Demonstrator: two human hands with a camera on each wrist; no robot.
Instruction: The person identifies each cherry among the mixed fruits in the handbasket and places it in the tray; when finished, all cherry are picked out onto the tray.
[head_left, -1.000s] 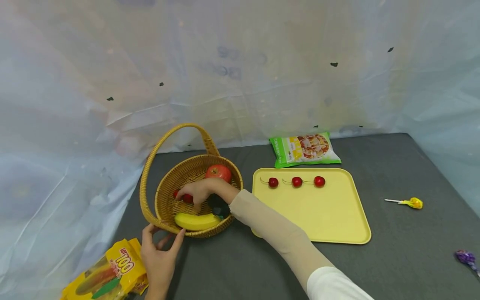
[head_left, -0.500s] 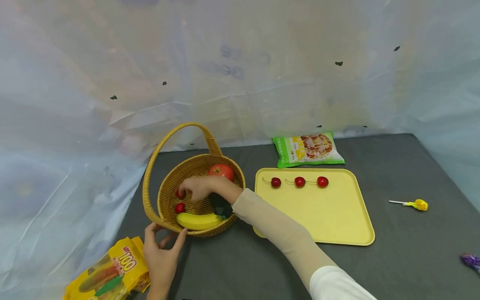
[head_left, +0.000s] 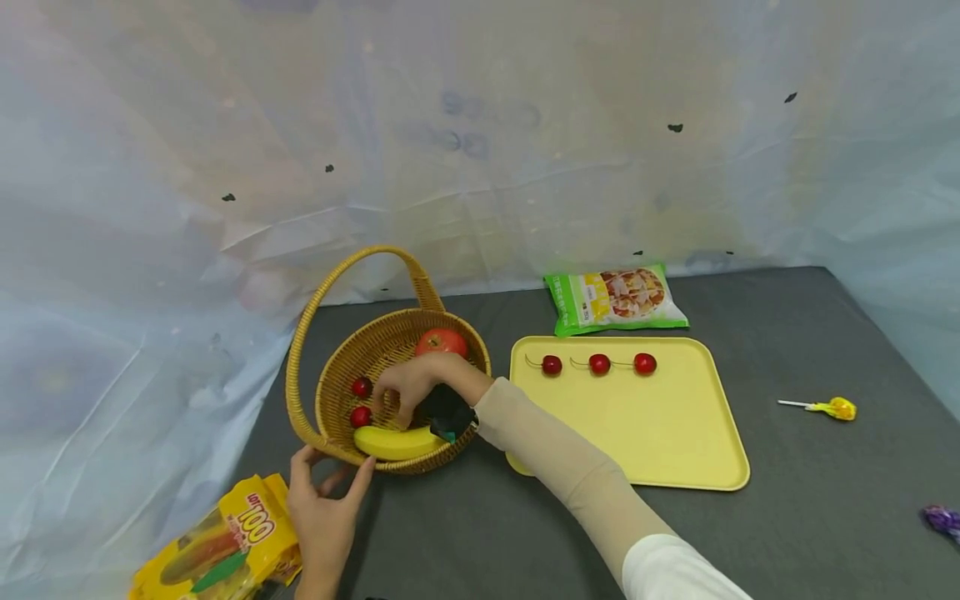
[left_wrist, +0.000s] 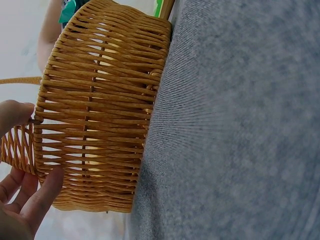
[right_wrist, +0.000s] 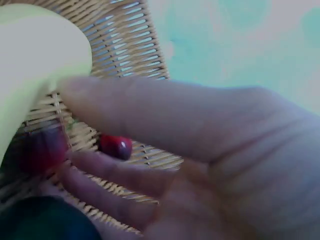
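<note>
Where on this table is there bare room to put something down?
Most of the yellow tray is bare below its row of three cherries. Grey tabletop lies open between the tray and the lollipop, and in front of the tray. The basket is crowded: banana, apple, two cherries and the right hand.

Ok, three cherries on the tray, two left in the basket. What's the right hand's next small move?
Probably pinch the nearer cherry. The right hand hovers inside the basket with nothing visibly held, fingertips close to that cherry just above the banana, while the left hand steadies the rim.
</note>
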